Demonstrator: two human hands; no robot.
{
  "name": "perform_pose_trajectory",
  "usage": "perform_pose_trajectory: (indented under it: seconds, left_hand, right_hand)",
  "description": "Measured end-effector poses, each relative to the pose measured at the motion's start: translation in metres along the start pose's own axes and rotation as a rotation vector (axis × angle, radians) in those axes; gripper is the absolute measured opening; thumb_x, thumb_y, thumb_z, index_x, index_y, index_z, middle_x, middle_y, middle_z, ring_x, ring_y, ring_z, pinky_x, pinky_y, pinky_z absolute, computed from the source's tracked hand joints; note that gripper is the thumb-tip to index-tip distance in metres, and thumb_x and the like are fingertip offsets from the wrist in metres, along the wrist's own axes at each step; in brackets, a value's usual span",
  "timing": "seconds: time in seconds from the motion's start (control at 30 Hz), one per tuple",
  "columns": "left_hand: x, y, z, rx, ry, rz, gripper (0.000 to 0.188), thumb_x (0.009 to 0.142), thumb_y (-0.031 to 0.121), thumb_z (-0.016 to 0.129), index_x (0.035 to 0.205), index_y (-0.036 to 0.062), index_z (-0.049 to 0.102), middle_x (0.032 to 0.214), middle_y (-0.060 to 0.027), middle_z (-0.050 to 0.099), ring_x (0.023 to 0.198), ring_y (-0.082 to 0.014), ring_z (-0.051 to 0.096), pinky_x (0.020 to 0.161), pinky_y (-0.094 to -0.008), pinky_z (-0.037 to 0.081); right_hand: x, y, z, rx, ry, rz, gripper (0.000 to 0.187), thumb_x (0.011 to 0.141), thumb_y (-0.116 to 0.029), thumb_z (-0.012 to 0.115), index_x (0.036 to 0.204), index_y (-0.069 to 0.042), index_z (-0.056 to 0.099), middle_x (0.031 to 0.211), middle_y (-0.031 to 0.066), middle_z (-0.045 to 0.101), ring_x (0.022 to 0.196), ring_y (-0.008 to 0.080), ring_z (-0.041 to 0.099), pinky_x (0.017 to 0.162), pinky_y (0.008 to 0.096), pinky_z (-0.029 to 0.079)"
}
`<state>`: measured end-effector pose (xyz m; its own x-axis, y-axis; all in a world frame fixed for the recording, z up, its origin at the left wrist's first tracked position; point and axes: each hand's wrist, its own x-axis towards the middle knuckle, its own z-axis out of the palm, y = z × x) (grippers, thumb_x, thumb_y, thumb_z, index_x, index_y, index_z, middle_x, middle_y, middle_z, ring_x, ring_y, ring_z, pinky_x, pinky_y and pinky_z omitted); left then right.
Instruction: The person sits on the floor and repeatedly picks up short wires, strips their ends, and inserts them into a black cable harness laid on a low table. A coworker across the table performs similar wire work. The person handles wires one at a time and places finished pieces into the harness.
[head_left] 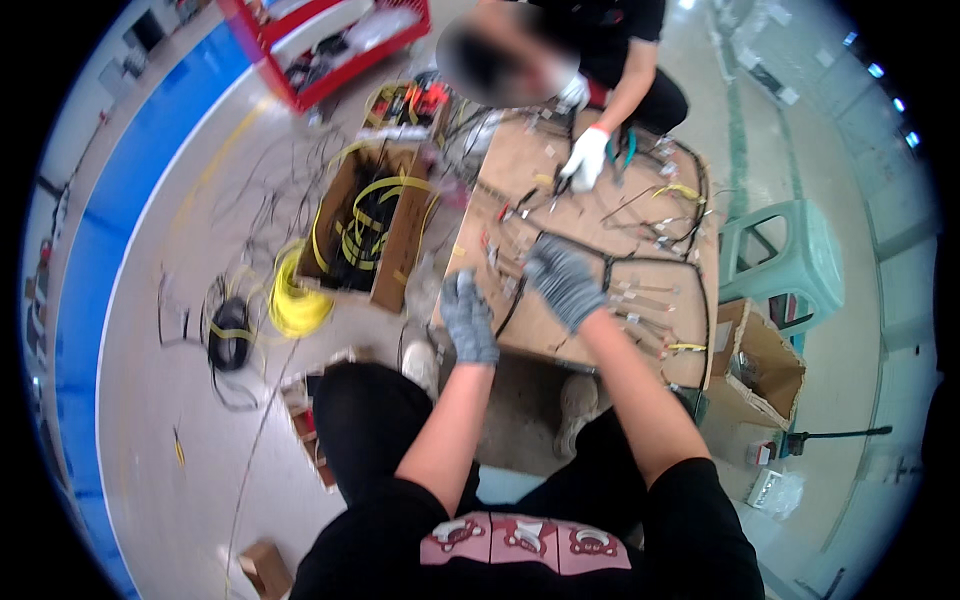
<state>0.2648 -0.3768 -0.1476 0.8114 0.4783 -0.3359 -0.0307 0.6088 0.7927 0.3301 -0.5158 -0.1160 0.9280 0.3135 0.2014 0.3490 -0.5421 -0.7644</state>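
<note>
A black-taped wire harness (650, 259) branches across a brown board (590, 222) in front of me, with several thin wires ending in small tags. My right hand (563, 282), in a grey knitted glove, is closed on the harness near the middle of the board; its fingertips are partly hidden. At the board's left edge is my left hand (468, 318), gloved the same way, its fingers curled. What it holds, if anything, cannot be made out. Beside it, short wires with connectors (492, 252) lie on the board. Across from me, a co-worker's white-gloved hand (586, 160) works at the harness's far part.
Left of the board, a cardboard box (390, 250) holds black and yellow tubing, with a yellow coil (297, 300) beside it. A red cart (345, 50) stands far left. On the right are a pale green stool (815, 262) and an open carton (775, 375).
</note>
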Motion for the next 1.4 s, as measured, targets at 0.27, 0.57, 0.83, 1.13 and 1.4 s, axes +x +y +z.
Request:
perform_pose_trajectory:
  seconds: [0.27, 0.57, 0.83, 1.13, 1.4]
  left_hand:
    - [0.013, -0.014, -0.004, 0.569, -0.022, 0.243, 0.024, 0.080, 0.009, 0.066, 0.102, 0.0037, 0.058, 0.062, 0.0074, 0.039, 0.055, -0.0036, 0.035, 0.050, -0.0192, 0.032]
    - [0.042, -0.022, 0.004, 0.517, -0.164, 0.226, 0.016, 0.078, 0.009, 0.067, 0.094, 0.0041, 0.063, 0.072, 0.0055, 0.051, 0.062, -0.0035, 0.039, 0.057, -0.0176, 0.036]
    - [0.032, -0.015, 0.012, 0.562, -0.203, 0.263, 0.013, 0.077, 0.010, 0.068, 0.087, 0.0028, 0.064, 0.063, 0.0060, 0.043, 0.058, -0.0037, 0.037, 0.053, -0.0181, 0.034]
    - [0.023, -0.005, 0.014, 0.514, -0.254, 0.162, 0.016, 0.078, 0.009, 0.068, 0.090, 0.0012, 0.063, 0.070, 0.0032, 0.055, 0.060, -0.0043, 0.040, 0.057, -0.0196, 0.039]
    - [0.029, -0.013, 0.009, 0.680, -0.307, 0.290, 0.020, 0.078, 0.012, 0.068, 0.092, -0.0007, 0.063, 0.076, -0.0012, 0.061, 0.064, -0.0057, 0.048, 0.062, -0.0209, 0.044]
  right_hand:
    - [0.024, -0.018, -0.023, 0.345, -0.096, 0.309, 0.009, 0.083, 0.000, 0.054, 0.089, 0.000, 0.060, 0.075, 0.0062, 0.063, 0.066, 0.0107, 0.058, 0.061, 0.0244, 0.049]
    - [0.035, -0.005, -0.006, -0.019, -0.057, 0.148, 0.012, 0.082, -0.014, 0.059, 0.086, -0.003, 0.059, 0.082, 0.0191, 0.061, 0.076, 0.0344, 0.058, 0.070, 0.0384, 0.047]
    - [0.036, -0.001, -0.006, -0.141, -0.080, 0.061, 0.011, 0.082, -0.013, 0.057, 0.085, -0.003, 0.058, 0.082, 0.0176, 0.060, 0.079, 0.0351, 0.057, 0.072, 0.0405, 0.046]
    - [0.035, -0.006, -0.010, -0.232, -0.133, -0.005, 0.010, 0.082, -0.012, 0.057, 0.086, -0.003, 0.057, 0.084, 0.0175, 0.059, 0.082, 0.0356, 0.057, 0.073, 0.0407, 0.046]
    - [0.036, -0.015, -0.019, -0.406, -0.262, -0.155, 0.009, 0.081, -0.012, 0.056, 0.087, -0.005, 0.056, 0.084, 0.0181, 0.058, 0.082, 0.0357, 0.056, 0.074, 0.0405, 0.046]
